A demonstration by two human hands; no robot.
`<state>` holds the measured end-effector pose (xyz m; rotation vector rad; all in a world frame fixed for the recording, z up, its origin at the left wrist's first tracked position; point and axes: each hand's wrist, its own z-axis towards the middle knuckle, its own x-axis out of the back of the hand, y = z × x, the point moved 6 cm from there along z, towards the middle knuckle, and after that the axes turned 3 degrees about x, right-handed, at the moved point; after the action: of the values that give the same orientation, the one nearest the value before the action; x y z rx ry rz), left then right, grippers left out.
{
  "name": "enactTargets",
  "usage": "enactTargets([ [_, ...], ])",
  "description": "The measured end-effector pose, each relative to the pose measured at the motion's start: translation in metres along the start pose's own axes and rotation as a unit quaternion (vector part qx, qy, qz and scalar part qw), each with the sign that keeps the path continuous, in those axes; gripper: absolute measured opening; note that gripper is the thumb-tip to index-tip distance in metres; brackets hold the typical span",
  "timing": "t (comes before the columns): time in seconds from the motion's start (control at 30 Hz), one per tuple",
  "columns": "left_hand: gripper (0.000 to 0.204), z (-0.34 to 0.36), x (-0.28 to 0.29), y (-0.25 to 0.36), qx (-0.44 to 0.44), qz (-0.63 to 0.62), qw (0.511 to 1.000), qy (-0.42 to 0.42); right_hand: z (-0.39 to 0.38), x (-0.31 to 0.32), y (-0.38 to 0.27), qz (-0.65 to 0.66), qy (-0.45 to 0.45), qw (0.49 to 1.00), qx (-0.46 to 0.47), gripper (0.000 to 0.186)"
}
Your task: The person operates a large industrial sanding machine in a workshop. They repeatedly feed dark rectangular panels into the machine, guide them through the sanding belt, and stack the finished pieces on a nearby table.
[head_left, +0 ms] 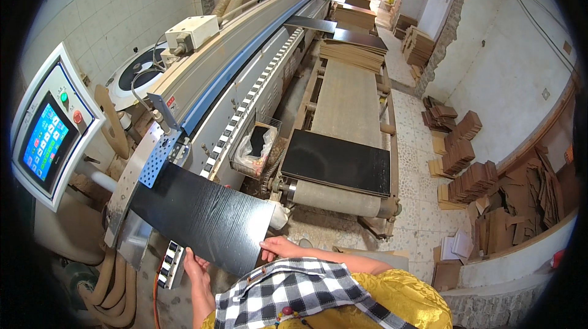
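Observation:
A black wood-grain board lies slanting at the infeed end of a long edge-banding machine, with its far left corner under a perforated blue plate. My left hand grips the board's near edge, beside a small roller fixture with an orange hose. My right hand is closed on the board's right end. A touchscreen control panel stands to the left. My checkered apron shows at the bottom.
A conveyor on the right carries black boards and cardboard stacks. More brown stacks line the right wall near scrap cardboard. A bin with a plastic bag sits between machine and conveyor. Flexible hoses lie lower left.

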<state>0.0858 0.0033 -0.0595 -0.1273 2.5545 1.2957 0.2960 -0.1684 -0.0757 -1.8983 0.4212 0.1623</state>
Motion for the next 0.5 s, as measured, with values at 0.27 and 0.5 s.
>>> enactTargets([
  [0.27, 0.028, 0.0, -0.001, 0.0, 0.006, -0.003, 1.0, 0.005, 0.003, 0.002, 0.008, -0.012, -0.008, 1.0, -0.021, 0.036],
  [0.5, 0.028, 0.001, -0.001, -0.002, 0.008, -0.015, 1.0, 0.0, 0.002, 0.001, 0.003, -0.004, -0.002, 1.0, -0.008, 0.037],
])
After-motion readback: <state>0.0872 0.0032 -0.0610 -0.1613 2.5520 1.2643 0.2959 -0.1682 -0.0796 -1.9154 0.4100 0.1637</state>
